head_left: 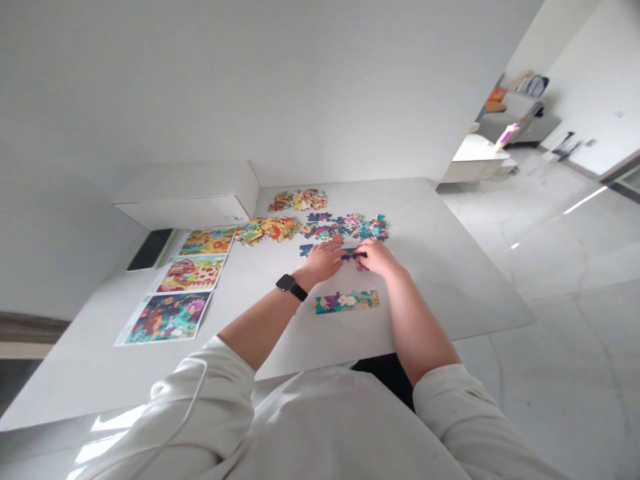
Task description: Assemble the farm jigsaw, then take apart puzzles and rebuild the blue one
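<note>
White table (440, 280), 3 picture sheets (183, 287), loose jigsaw pieces (345, 227), white box (185, 193), black phone (150, 249)

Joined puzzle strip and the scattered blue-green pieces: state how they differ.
The joined jigsaw strip forms one compact row, while the loose blue-green jigsaw pieces spread in an irregular cluster. The strip lies nearer the person, in front of the hands; the cluster lies beyond them. The strip shows a continuous picture; the cluster shows only broken patches of colour. Both are multicoloured and lie flat on the white table.
</note>
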{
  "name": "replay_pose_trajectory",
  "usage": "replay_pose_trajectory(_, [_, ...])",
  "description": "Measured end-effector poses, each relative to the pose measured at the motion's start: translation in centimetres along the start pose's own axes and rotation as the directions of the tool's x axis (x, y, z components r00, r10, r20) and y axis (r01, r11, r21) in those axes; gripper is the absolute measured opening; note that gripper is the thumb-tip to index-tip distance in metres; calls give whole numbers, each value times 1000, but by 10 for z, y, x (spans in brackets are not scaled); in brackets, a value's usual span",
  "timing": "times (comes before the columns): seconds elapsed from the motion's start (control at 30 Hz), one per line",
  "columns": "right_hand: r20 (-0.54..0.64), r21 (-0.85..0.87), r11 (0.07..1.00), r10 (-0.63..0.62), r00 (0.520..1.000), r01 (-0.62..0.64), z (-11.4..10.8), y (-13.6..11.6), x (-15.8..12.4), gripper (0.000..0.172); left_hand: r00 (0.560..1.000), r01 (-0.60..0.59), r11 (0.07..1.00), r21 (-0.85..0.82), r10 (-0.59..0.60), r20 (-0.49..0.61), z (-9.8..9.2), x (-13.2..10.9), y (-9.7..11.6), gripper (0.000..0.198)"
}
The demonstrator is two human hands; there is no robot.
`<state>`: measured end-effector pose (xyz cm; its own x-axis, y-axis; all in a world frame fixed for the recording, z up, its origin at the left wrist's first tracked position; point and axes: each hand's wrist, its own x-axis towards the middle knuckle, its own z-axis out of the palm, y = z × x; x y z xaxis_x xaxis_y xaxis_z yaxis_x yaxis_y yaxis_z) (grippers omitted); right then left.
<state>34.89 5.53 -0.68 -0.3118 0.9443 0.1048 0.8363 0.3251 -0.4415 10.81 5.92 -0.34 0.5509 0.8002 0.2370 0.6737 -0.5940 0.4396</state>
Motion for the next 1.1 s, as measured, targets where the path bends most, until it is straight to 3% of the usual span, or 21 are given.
replay_pose_trajectory(0.47, [-16, 18, 1000, 0, 1000, 1, 0, 0, -1, 25, 992, 120, 987, 106, -117, -36, -12, -11, -22, 36])
replay_pose_trajectory(0.73, [-23, 16, 1000, -20, 1000, 20, -1, 0, -1, 23, 994, 112, 977, 184, -114, -3, -17, -9, -23, 41])
replay_pose_trajectory(0.9, [-14, 16, 1000, -20, 1000, 20, -3, -2, -2, 22, 991, 131, 971, 198, -128, -28, -32, -21, -32, 40])
replay_pose_trajectory(1.1, [-22, 41, 999, -1, 1000, 2, -5, -3, -3, 23, 970, 214, 974, 74, -203, -136, -64, -59, -51, 34])
